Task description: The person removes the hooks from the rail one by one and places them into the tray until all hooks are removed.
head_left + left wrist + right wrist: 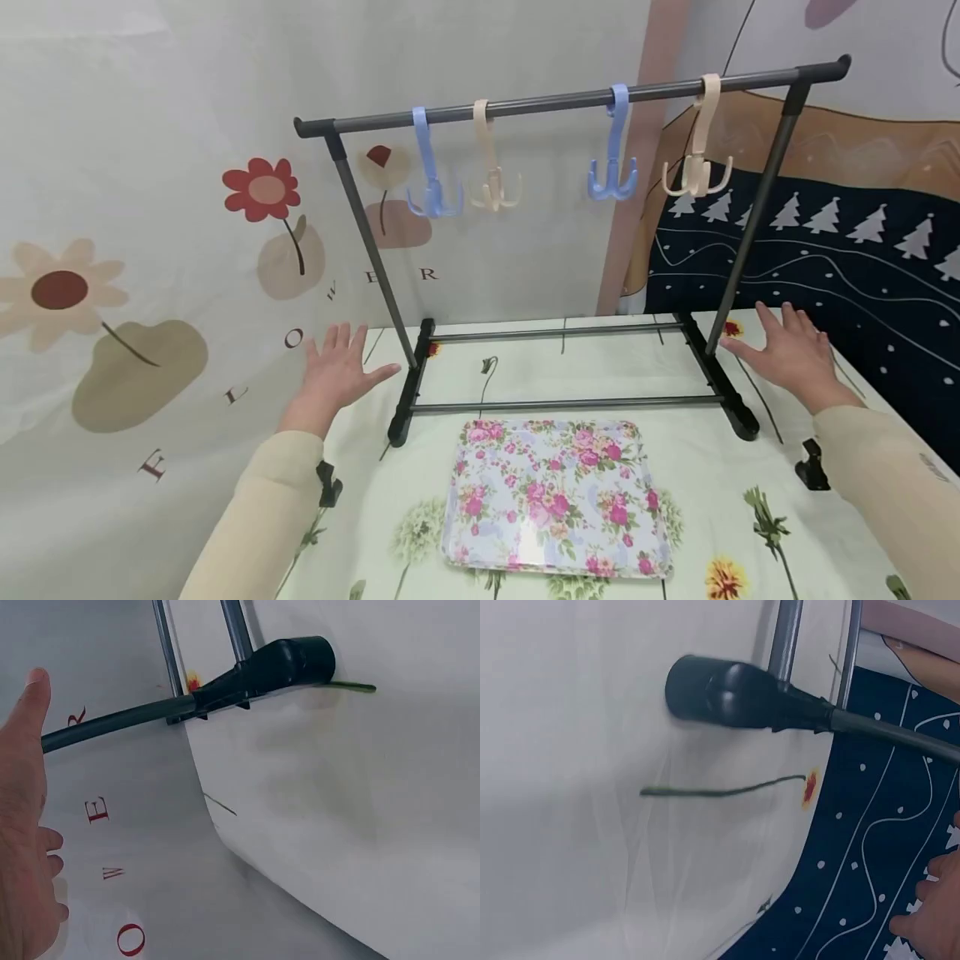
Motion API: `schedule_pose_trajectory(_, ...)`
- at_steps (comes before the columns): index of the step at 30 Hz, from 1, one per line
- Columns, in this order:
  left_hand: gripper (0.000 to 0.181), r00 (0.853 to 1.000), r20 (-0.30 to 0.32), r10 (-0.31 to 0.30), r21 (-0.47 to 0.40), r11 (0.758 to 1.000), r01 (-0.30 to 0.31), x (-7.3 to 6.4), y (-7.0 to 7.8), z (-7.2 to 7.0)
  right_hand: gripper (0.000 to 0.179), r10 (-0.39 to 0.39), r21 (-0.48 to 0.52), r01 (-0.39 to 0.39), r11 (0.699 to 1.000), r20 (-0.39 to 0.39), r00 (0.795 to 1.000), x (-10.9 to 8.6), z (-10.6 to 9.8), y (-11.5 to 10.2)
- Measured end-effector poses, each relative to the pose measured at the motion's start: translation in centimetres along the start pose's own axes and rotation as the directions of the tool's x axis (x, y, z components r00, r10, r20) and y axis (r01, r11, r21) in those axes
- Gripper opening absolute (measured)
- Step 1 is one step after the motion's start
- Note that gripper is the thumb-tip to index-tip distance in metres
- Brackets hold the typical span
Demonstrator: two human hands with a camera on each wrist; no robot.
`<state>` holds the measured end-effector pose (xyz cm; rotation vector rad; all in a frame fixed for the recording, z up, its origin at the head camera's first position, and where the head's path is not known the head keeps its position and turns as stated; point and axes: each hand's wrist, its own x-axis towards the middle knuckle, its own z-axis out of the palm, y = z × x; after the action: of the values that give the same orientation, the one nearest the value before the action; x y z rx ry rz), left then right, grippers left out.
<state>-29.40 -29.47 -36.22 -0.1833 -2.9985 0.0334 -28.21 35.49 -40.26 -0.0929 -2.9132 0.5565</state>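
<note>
A dark grey metal garment rack [547, 103] stands on the table, its two side posts leaning outward toward the top. Two blue hooks [613, 150] and two beige hooks [697, 150] hang from its top bar, each with upturned prongs. Beside the rack's left post is my left hand [337, 371], fingers spread and thumb pointing at the post; it holds nothing. My right hand [791, 354] is spread in the same way by the right post, also holding nothing. Only part of the left hand [26, 825] and the fingertips of the right hand [934, 907] show in the wrist views.
In front of the rack lies a flat, glossy rectangle with a pink floral pattern [555, 500]. The rack's black feet [738, 412] rest on a flower-printed tablecloth [360, 533]. Behind hangs a pale curtain [525, 267] with flowers and letters; navy fabric [825, 267] is at right.
</note>
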Motion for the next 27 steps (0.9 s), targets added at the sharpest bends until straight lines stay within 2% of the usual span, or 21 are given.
schedule_pose_trajectory(4,0.106,1.0,0.009,0.007,-0.018,1.0,-0.006,0.1,0.6,-0.1,0.106,0.001,0.041,-0.001,0.999,0.008,1.0,0.5,0.5,-0.3)
schedule_pose_trajectory(10,0.106,1.0,-0.004,0.019,-0.051,0.998,-0.019,0.4,1.5,-0.4,0.106,0.043,0.137,-0.047,0.989,0.036,0.998,1.0,1.1,-0.7)
schedule_pose_trajectory(17,0.106,0.999,-0.003,0.035,-0.066,0.997,-0.035,0.8,2.5,-0.7,0.099,0.063,0.24,-0.077,0.968,0.068,0.996,1.5,1.8,-0.7)
schedule_pose_trajectory(20,0.103,0.999,-0.015,0.034,-0.097,0.995,-0.036,0.8,2.7,-0.6,0.096,0.059,0.279,-0.078,0.957,0.077,0.995,1.5,2.0,-0.9)
schedule_pose_trajectory(27,0.102,0.999,-0.04,0.036,-0.184,0.982,-0.043,1.1,3.5,-0.4,0.093,0.116,0.356,-0.137,0.924,0.08,0.99,1.9,2.1,-1.3)
